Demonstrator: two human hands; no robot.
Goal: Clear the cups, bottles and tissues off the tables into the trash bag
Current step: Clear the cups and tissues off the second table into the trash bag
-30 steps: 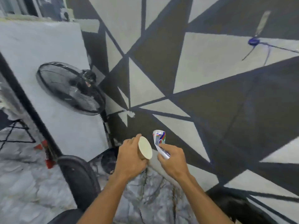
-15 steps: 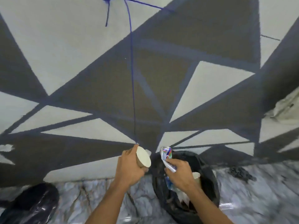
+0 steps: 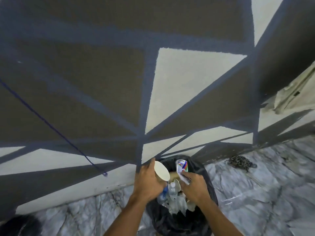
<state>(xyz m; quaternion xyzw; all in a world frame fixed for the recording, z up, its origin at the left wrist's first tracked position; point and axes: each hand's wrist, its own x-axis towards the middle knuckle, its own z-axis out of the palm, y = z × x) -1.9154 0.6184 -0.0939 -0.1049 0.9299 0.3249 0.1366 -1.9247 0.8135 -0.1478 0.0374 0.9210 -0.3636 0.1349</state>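
Observation:
A black trash bag point(image 3: 207, 171) stands open on the marble floor against the painted wall. Inside it lie clear plastic bottles point(image 3: 172, 192), paper cups and crumpled tissue. My left hand point(image 3: 147, 182) grips a beige paper cup point(image 3: 162, 170) on its side, its base facing me, over the bag's left rim. My right hand point(image 3: 194, 187) pinches a crushed cup with a red, blue and green print point(image 3: 182, 168) above the bag's opening.
The wall point(image 3: 187, 82) with dark and cream triangles rises right behind the bag. A blue cord point(image 3: 51, 126) hangs across it on the left. A dark chain point(image 3: 240, 162) lies on the floor to the right. Another black bag point(image 3: 18, 225) sits at the bottom left.
The view swung right from a fan to the trash bag. Both hands, still holding their cups, now hover over the bag's opening, which is closer and centred below them.

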